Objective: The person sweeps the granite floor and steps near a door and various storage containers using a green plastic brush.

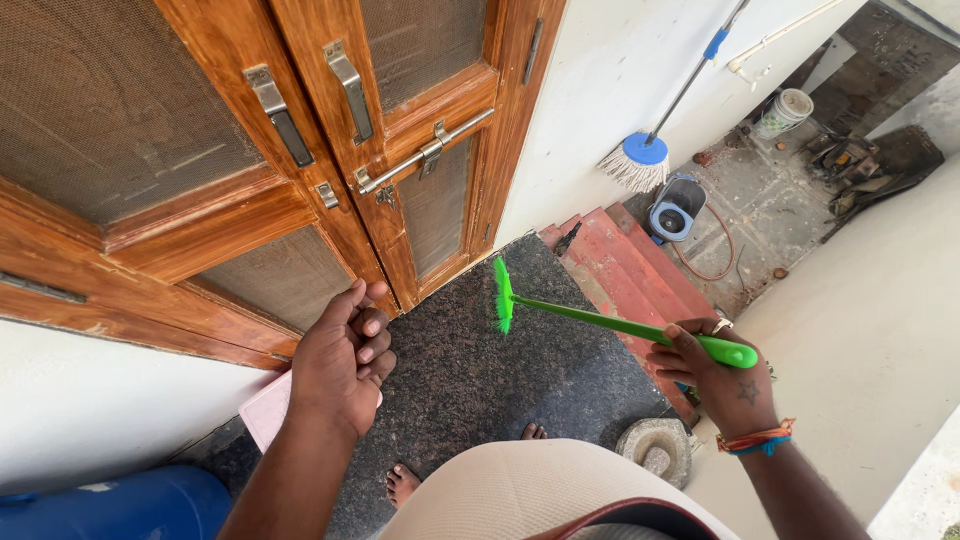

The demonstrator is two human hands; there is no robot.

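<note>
My right hand (718, 372) grips the end of a bright green long-handled brush (600, 322). Its bristle head (503, 294) hangs just above the dark speckled stone landing (520, 370), near the foot of the wooden door. My left hand (345, 360) is raised in front of the door's lower panel, fingers curled loosely with nothing visible in them. A pink flat object (264, 410) shows partly behind that hand's wrist. My bare feet (403, 483) stand on the landing.
Closed wooden double doors (330, 150) with mesh panels and metal latches fill the upper left. Red steps (625, 265) lead down to a yard with a mop (640, 158) against the wall, a mop bucket (676, 208), a white bucket (785, 110). A stone grinder (657, 449) and a blue barrel (120, 508) sit nearby.
</note>
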